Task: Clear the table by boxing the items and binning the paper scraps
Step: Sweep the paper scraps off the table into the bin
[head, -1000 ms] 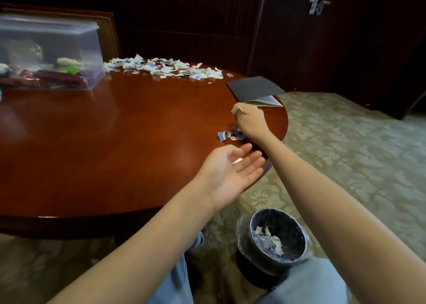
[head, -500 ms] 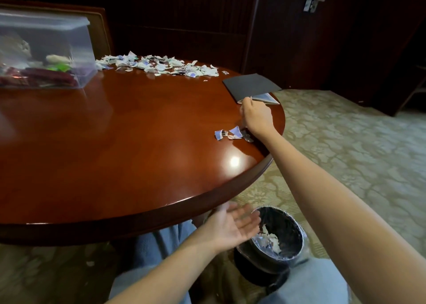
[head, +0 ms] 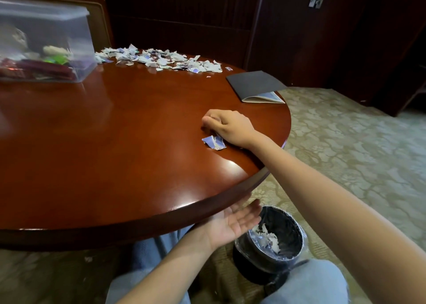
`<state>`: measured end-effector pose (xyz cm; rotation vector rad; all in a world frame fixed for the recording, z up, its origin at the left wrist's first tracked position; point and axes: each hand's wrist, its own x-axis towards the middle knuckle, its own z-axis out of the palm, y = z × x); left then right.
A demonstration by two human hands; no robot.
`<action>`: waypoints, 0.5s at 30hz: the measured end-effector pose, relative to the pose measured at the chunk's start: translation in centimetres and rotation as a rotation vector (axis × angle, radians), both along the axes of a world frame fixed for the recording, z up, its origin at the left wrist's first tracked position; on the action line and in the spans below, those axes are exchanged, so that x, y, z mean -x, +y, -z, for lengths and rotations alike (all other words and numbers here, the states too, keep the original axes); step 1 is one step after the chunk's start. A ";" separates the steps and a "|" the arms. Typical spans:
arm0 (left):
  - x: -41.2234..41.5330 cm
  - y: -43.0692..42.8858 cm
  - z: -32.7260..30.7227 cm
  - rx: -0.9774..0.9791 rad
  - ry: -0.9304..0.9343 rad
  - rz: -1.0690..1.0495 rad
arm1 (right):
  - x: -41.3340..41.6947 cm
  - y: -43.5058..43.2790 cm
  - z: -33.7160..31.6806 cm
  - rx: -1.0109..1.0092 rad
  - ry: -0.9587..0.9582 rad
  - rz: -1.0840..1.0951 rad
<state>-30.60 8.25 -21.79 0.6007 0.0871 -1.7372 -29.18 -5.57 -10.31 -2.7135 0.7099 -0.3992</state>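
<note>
A few blue-and-white paper scraps [head: 214, 142] lie near the table's right edge, right beside my right hand [head: 227, 126]. That hand rests on the round wooden table [head: 110, 156] with its fingers curled; whether it holds scraps is hidden. A large pile of torn scraps [head: 159, 59] lies at the far side. My left hand [head: 234, 223] is palm up and empty just below the table's edge, next to the black bin [head: 269, 241], which has scraps inside.
A clear plastic box [head: 43, 43] with items inside stands at the far left of the table. A dark booklet [head: 255, 85] lies at the table's far right edge. My knees are under the table, beside the bin on patterned carpet.
My left hand dropped from above the table's edge to below it, beside the bin. My right hand slid left and nearer, dragging the small scraps along the table.
</note>
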 end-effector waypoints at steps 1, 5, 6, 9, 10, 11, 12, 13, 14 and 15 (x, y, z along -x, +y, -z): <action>0.1 0.0 0.0 0.008 0.009 0.005 | 0.2 0.4 0.0 0.015 0.002 -0.026; -0.1 0.5 -0.6 0.064 0.075 0.016 | 0.9 1.5 0.2 0.037 -0.004 -0.123; -0.2 0.7 -0.6 0.071 0.085 0.022 | 1.0 1.6 0.2 0.027 -0.009 -0.133; -0.3 1.0 0.1 0.048 0.092 0.050 | 0.4 2.0 0.2 -0.015 -0.036 -0.160; -0.3 1.0 0.4 0.032 0.095 0.048 | 0.1 2.1 0.2 -0.031 -0.048 -0.166; -0.3 1.0 0.6 0.025 0.098 0.044 | -0.2 2.3 0.1 -0.046 -0.060 -0.171; -0.4 1.0 0.6 0.028 0.094 0.039 | -0.4 2.6 0.1 -0.064 -0.069 -0.171; -0.4 1.1 0.4 0.035 0.086 0.036 | -0.5 2.8 0.0 -0.082 -0.078 -0.173; -0.5 1.3 0.3 0.045 0.082 0.029 | -0.5 3.0 0.0 -0.095 -0.080 -0.179; -0.5 1.4 0.1 0.067 0.088 0.026 | -0.4 3.1 0.0 -0.104 -0.077 -0.189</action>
